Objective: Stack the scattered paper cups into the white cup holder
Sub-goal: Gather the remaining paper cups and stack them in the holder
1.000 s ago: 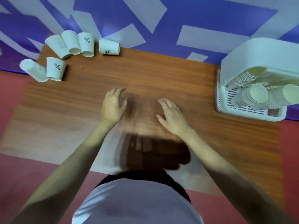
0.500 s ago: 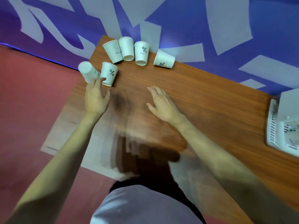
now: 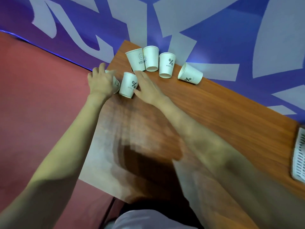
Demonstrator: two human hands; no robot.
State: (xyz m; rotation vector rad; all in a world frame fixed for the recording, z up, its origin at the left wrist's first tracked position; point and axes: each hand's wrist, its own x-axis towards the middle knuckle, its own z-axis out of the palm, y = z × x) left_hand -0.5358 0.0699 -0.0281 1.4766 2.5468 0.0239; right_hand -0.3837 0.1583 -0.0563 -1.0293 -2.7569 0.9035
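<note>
While left hand (image 3: 100,81) grips, % cup (image 3: 128,85) lies w/ mouth nearward.

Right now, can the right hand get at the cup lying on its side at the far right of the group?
Probably yes. The right hand rests by the near percent cup, and the tipped cup lies apart from the others on bare table, with nothing between them.

Wooden table (image 3: 206,116) against the wall, six paper cups (image 3: 166,65) clustered on its far left corner, lying tipped it seems, view smeared, white slatted holder (image 3: 299,156) on the right edge, mostly out of frame
</note>
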